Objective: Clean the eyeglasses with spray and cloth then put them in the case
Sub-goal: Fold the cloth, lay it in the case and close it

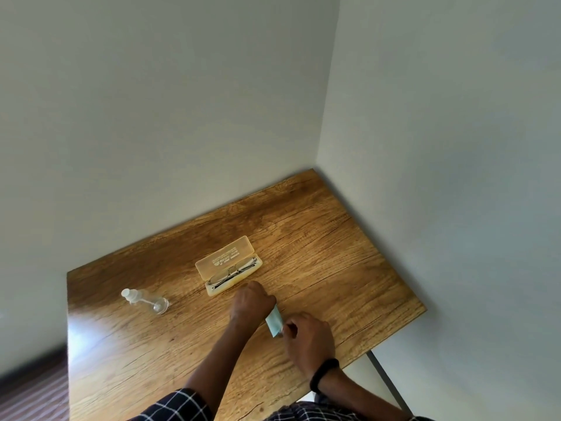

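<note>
Pale-blue cloth (274, 322) is pinched at both ends just over the table (334, 253): left hand (253, 300) curls round the far end, right hand (306, 335) nips the near end. Glasses (233, 272) lie in the open case (224, 253); spray (145, 300) lies well left. Probably folding: match the edges and keep both pinches firm.

Counter (334, 238): on my feed I see a wooden top with a strong brown grain, set into the corner where two walls meet.
Glare (88, 332): a pale patch of light lies on the counter's near left part.
Left wall (151, 117): plain grey-white, bare.
Right wall (455, 147): the same plain tone, a little bluer to my eye.
Leg (387, 379): a grey bar slants down below the counter's near right edge.
Floor (30, 384): dark with reddish stripes at lower left, blurred.
</note>
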### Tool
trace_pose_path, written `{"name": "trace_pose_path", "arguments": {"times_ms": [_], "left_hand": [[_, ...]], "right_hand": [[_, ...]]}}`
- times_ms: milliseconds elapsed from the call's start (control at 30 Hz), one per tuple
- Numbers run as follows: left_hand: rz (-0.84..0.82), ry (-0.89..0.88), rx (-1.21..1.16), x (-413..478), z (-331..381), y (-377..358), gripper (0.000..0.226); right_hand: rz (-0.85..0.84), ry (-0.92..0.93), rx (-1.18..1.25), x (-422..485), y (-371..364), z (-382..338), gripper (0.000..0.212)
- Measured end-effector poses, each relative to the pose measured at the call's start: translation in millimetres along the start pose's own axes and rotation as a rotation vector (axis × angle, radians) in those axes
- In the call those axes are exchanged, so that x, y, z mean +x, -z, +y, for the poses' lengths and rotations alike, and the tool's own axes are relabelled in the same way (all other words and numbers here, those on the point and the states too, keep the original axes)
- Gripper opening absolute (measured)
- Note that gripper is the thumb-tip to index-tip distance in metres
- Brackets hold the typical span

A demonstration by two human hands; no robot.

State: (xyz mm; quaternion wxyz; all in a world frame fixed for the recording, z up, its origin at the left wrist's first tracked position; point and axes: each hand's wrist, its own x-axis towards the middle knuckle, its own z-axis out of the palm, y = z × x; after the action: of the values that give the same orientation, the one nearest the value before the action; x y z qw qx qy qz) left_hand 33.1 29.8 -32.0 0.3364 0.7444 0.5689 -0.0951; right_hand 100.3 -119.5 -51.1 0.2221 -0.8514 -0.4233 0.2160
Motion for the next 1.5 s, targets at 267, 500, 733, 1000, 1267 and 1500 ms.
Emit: {"name": "trace_pose_path", "arguments": {"times_ms": [267, 500, 733, 1000, 1267, 1500], "left_hand": [[0.073, -0.025, 0.104, 2, -5, -8, 0.03], [0.224, -0.593, 0.183, -2, -43, 0, 0.015], [0.144, -0.836, 0.278, -9, -65, 2, 0.037], [0.226, -0.905, 0.319, -9, -67, 3, 0.03], [0.301, -0.914, 0.272, -22, -77, -5, 0.026], [0.181, -0.729, 0.017, -46, -85, 11, 0.027]], "right_hand": [[-0.049, 0.004, -0.02, 1, 9, 6, 0.013], [0.014, 0.056, 0.021, -3, 10, 11, 0.011], [0.04, 0.197, -0.101, -3, 0, 5, 0.031], [-0.03, 0.307, -0.302, -3, -10, 4, 0.039], [-0.022, 0.296, -0.242, 3, 5, 2, 0.015], [-0.197, 0.319, -0.005, 31, 37, 0, 0.014]]}}
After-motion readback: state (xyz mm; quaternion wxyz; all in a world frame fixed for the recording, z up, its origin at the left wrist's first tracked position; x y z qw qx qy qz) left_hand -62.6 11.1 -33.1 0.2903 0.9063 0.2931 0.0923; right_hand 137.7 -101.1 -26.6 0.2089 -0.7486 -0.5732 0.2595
